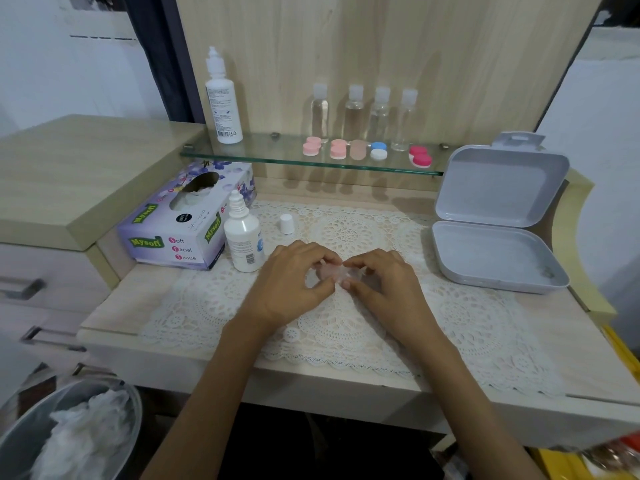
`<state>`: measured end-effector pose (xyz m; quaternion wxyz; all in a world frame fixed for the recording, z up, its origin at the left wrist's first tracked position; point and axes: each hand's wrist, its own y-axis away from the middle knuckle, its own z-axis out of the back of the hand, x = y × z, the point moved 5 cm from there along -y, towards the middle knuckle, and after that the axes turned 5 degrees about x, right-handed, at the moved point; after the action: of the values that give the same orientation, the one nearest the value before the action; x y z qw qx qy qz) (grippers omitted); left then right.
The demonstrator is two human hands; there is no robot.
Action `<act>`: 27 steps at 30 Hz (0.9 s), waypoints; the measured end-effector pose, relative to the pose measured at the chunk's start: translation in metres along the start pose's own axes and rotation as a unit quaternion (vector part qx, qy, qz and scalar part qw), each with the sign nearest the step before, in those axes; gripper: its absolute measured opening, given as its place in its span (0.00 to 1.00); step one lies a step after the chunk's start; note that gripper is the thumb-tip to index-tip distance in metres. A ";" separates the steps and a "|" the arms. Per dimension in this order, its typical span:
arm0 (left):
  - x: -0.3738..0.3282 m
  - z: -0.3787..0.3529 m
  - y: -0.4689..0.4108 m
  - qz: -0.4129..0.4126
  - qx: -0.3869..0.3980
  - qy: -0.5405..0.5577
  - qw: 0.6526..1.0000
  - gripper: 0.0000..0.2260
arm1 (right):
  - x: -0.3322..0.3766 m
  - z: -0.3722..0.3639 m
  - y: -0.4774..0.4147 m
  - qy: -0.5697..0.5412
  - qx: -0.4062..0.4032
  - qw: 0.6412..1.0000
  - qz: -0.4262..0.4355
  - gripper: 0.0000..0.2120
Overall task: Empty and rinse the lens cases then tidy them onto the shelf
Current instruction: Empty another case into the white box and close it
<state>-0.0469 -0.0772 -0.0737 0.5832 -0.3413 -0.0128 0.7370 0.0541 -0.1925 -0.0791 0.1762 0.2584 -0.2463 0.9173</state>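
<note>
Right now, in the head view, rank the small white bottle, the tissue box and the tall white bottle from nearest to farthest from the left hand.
1. Small white bottle, just left of the left hand.
2. Tissue box, farther left.
3. Tall white bottle, back on the glass shelf.

Tissue box [180,233] at left rear of counter [131,299]. Lace mat [467,317] spread across counter. Grey hinged box [495,258] open at right, lid upright. Bin [20,433] below left, crumpled tissue inside.

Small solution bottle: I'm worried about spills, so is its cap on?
No: the small solution bottle has a bare nozzle; a white cap stands beside it.
</note>
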 end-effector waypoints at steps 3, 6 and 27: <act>-0.002 0.001 0.001 0.004 0.000 0.001 1.000 0.12 | 0.001 0.001 0.001 0.001 -0.003 1.000 0.004 0.12; 0.000 0.002 0.001 0.010 -0.009 -0.016 1.000 0.14 | 0.001 0.001 0.001 -0.001 -0.002 1.000 0.002 0.12; 0.002 0.004 0.002 0.016 -0.021 -0.012 1.000 0.18 | -0.002 0.000 0.000 -0.009 -0.003 1.000 0.000 0.12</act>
<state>-0.0504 -0.0746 -0.0724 0.5640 -0.3448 -0.0299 0.7498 0.0555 -0.1925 -0.0803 0.1750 0.2661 -0.2510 0.9141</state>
